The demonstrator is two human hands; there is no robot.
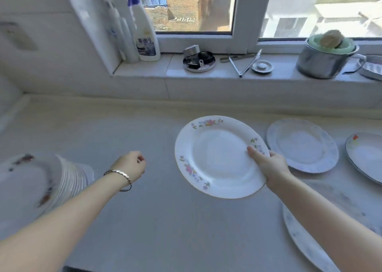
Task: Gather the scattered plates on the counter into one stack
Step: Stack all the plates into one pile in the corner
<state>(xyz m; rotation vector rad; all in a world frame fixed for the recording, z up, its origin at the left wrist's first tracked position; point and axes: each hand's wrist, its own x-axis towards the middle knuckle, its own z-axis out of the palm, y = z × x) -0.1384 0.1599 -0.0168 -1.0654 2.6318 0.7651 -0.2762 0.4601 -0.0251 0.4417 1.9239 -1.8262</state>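
Note:
My right hand (268, 166) grips a white plate with pink flowers (215, 158) by its right rim, thumb on top, and holds it tilted above the grey counter (144, 209). My left hand (132, 164), with a bracelet on the wrist, hovers over the counter, fingers curled and holding nothing. A blurred stack of plates (35, 185) with ribbed rims sits at the left edge. To the right lie a pale blue-patterned plate (303, 145), a plate with a red mark (365, 158) and, under my right forearm, another blue-patterned plate (306, 242).
On the window sill (144, 69) stand spray and detergent bottles (146, 40), a metal lid with small parts (198, 61), tongs (246, 63), a drain stopper (262, 66) and a steel pot (322, 61) with sponges. A tiled wall closes the left side.

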